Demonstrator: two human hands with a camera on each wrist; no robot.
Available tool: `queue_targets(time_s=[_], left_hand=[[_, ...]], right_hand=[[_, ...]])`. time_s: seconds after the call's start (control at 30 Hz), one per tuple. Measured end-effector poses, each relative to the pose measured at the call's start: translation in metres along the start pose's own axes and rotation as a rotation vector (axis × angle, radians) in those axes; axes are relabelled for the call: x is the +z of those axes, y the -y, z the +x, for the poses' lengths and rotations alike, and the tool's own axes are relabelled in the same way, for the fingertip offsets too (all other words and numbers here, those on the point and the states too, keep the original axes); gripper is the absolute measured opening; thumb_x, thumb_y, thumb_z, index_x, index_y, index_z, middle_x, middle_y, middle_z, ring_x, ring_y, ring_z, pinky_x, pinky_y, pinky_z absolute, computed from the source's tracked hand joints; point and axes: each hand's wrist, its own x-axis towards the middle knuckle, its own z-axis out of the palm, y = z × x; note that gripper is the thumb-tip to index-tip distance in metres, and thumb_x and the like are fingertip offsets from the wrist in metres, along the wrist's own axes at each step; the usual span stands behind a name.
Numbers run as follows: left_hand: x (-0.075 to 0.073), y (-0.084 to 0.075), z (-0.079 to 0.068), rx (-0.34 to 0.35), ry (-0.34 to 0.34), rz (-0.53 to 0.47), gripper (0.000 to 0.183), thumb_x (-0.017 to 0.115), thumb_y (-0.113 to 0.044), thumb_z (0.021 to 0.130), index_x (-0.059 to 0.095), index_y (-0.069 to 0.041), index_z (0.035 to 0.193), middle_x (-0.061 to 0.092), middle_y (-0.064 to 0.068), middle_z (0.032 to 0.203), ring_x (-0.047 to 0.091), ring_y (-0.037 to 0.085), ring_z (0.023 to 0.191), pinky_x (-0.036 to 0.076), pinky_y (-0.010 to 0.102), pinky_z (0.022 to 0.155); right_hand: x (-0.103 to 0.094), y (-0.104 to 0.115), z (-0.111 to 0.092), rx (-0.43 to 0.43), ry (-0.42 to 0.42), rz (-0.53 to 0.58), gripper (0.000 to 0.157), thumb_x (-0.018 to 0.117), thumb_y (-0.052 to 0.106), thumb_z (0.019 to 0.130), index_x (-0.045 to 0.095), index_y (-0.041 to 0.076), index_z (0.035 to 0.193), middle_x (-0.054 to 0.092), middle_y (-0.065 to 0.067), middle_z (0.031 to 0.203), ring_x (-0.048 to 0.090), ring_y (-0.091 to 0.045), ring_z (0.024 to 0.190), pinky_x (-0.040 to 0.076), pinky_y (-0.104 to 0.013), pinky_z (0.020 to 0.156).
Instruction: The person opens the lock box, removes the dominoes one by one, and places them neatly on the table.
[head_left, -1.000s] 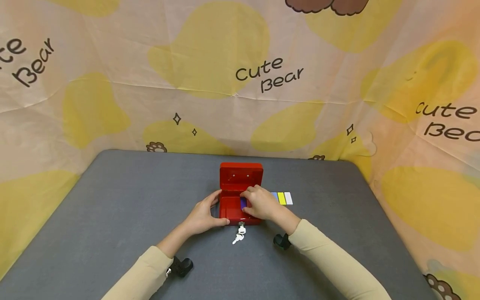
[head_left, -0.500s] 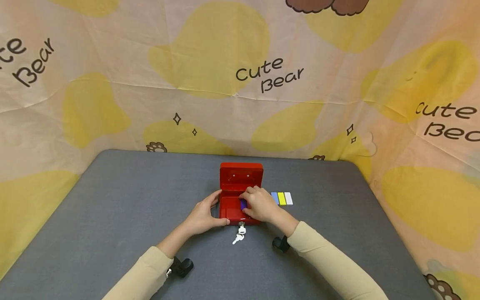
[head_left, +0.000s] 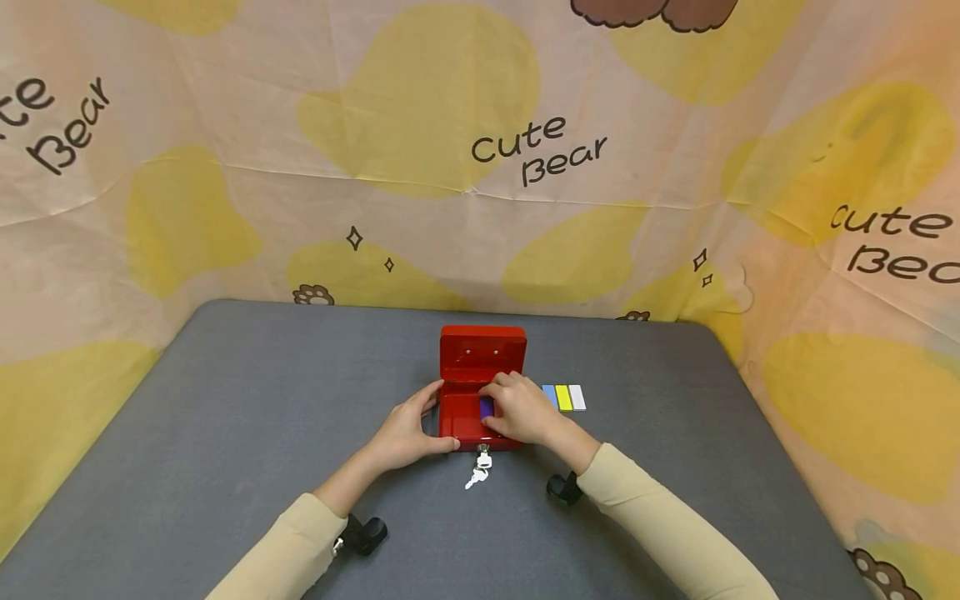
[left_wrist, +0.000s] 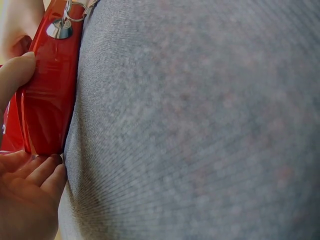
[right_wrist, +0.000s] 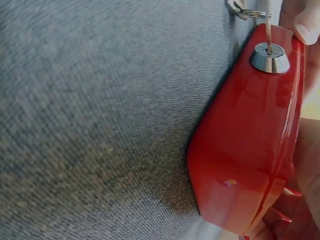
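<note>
A small red cash box (head_left: 498,445) stands on the grey table with its lid (head_left: 483,354) raised. My left hand (head_left: 401,433) holds the box's left side, thumb on the front rim and fingers along the side wall, as the left wrist view also shows. Reaching inside from the right, my right hand (head_left: 525,408) pinches a flat purple piece (head_left: 487,407) between thumb and fingers. Part of that piece is hidden under the hand. From the front lock (right_wrist: 270,58) hangs a pair of silver keys (head_left: 477,472).
Just right of the box, blue, yellow (head_left: 563,397) and white (head_left: 577,397) flat pieces lie side by side on the grey table (head_left: 225,400). A printed cloth (head_left: 420,100) hangs behind and at both sides. Each wrist wears a black camera mount (head_left: 367,535).
The right hand makes only slight shifts at the purple piece inside the box. The left hand and the box stay where they were.
</note>
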Motion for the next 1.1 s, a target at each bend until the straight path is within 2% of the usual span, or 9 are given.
queue_targets(time_s=[0.23,0.4,0.87,1.1], left_hand=[[-0.0004,0.0002,-0.0008,0.003,-0.001,-0.004,0.091,0.082,-0.032,0.065,0.036,-0.007,0.140,0.043,0.017,0.139,0.052,0.033,0.118,0.045,0.044,0.094],[-0.0006,0.0001,-0.0005,-0.001,0.005,-0.003,0.091,0.082,-0.033,0.066,0.035,-0.007,0.140,0.043,0.016,0.139,0.052,0.033,0.119,0.045,0.044,0.094],[-0.0009,-0.0001,-0.0006,-0.001,0.007,-0.008,0.091,0.082,-0.030,0.066,0.036,-0.007,0.140,0.043,0.016,0.139,0.051,0.033,0.119,0.045,0.044,0.095],[-0.0003,0.0004,0.0000,-0.003,0.006,-0.008,0.090,0.082,-0.030,0.066,0.036,-0.007,0.140,0.043,0.017,0.139,0.051,0.032,0.119,0.045,0.044,0.095]], right_hand=[[0.0023,0.0022,0.0003,0.015,0.020,-0.079,0.044,0.074,0.031,0.073,0.067,0.006,0.109,0.064,-0.007,0.097,0.055,-0.019,0.085,0.049,-0.031,0.079],[0.0043,0.0027,0.0004,0.020,0.019,-0.107,0.042,0.074,0.031,0.073,0.067,0.007,0.108,0.064,-0.006,0.096,0.054,-0.018,0.083,0.049,-0.029,0.077],[0.0078,0.0007,0.0014,0.022,0.015,-0.096,0.042,0.075,0.032,0.072,0.068,0.008,0.106,0.064,-0.005,0.094,0.053,-0.016,0.083,0.048,-0.028,0.074],[0.0048,0.0027,0.0019,0.034,0.057,-0.090,0.047,0.076,0.036,0.071,0.067,0.010,0.109,0.063,-0.005,0.097,0.052,-0.017,0.086,0.048,-0.029,0.076]])
